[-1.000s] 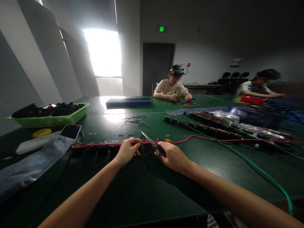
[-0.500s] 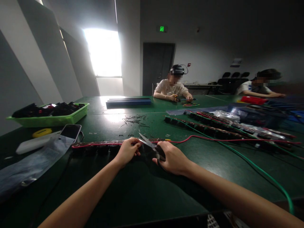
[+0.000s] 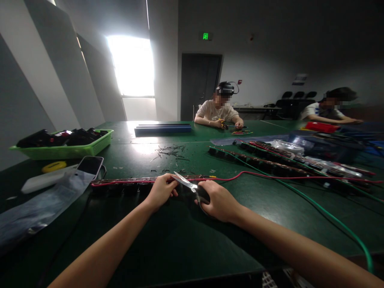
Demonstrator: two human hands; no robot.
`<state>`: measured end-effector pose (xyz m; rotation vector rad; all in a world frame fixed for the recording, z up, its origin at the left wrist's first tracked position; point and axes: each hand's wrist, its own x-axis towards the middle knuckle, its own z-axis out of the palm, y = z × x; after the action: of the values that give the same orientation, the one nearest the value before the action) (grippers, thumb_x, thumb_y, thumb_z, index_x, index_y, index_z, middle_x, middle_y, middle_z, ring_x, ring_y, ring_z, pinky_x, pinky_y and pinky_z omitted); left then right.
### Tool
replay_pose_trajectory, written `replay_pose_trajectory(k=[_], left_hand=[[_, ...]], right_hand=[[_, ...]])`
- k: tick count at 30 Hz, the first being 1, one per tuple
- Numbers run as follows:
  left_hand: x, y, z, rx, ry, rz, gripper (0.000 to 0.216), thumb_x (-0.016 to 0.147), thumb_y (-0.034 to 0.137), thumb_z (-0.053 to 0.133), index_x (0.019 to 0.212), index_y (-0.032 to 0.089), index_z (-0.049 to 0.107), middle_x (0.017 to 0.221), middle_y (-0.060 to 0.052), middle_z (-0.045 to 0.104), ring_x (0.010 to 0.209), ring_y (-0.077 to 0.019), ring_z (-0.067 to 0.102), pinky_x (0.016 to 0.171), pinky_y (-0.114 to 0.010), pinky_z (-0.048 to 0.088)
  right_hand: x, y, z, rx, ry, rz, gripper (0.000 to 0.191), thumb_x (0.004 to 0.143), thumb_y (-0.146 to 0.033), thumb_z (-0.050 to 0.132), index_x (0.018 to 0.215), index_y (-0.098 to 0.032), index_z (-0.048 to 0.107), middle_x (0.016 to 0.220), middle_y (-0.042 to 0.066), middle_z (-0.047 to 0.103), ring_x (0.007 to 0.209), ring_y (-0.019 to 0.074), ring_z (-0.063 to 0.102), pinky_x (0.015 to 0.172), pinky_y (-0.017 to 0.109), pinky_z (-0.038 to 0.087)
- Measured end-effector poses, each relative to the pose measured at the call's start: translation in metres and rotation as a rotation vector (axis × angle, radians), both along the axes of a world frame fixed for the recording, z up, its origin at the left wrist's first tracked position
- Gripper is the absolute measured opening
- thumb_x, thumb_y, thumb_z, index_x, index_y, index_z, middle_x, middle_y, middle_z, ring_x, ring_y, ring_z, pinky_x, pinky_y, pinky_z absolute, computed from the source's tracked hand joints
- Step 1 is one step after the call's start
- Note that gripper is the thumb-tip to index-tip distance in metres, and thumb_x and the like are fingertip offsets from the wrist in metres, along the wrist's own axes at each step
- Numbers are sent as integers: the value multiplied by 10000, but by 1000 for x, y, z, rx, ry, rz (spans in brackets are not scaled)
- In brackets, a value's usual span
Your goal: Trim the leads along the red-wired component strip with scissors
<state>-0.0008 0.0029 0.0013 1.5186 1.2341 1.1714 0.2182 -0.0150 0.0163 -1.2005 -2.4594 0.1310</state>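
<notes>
My right hand [image 3: 220, 200] is wrapped round the dark handles of a pair of scissors [image 3: 186, 182]. The blades point left and lie nearly together, with their tips beside the fingers of my left hand [image 3: 163, 190]. Those left fingers are pinched at a long dark strip assembly [image 3: 120, 187] with a red wire [image 3: 111, 183] along its top. Whatever sits between the fingertips is too small to make out. Right of the scissors, the red wire runs on across the table, and a short yellow end [image 3: 212, 176] shows near the strip.
More wired strips [image 3: 255, 162] lie to the right with a green wire [image 3: 324, 214]. Dark clippings [image 3: 171, 151] are scattered ahead. At left are a green basket [image 3: 96, 146], a phone [image 3: 89, 166] and a plastic bag [image 3: 54, 204]. Two people [image 3: 217, 112] sit across the table.
The scissor blades have closed from a wider gap, with my right fingers drawing together. My left hand stays in nearly the same place.
</notes>
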Motion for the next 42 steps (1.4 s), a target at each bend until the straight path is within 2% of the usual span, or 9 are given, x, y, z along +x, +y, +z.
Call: replay_pose_trajectory(k=[24,42], left_hand=[[0,1,-1,-4,4,-8,208,806,289,600,883,105,657,552,9,604,439,-87,571,398,-155,387],[0,0,-1,-3,7,7,176,804,259,592,865,104,648,546,13,599,438,-86,570,404,-157,386]], right_hand=[[0,1,0,-18,14,16,344,795,-338,632,1072,-140,584,1033,112,624,940,227,570,846,326,446],[0,1,1,-15,-28,19,369,820,-366,621,1100,-128,583,1053,121,637,968,241,578,855,333,442]])
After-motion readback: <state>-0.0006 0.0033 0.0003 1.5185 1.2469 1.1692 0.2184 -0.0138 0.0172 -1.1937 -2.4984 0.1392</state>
